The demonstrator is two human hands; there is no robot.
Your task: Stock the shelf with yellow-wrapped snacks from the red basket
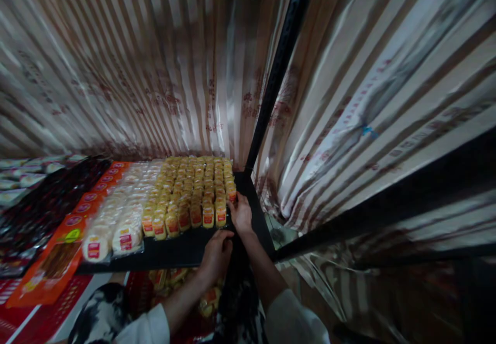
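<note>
Rows of small yellow wrapped cakes [189, 189] with red-and-white labels stand upright on a black shelf [170, 251]. My right hand [242, 215] is at the right end of these rows. Its thumb and fingers are closed around the lower part of the front cake [231, 195] in the rightmost column. Lower and to the left, my left hand [216, 256] hovers by the shelf's front edge. Its fingers are curled in, and no item shows in them.
Left of the cakes lie white round packaged pastries [126, 238], orange snack bags [58, 266] and dark shiny packets [42, 204]. A black post [271, 86] rises at the shelf's back corner. Striped sheeting [174, 65] hangs behind. More yellow packets [209, 302] lie below the shelf.
</note>
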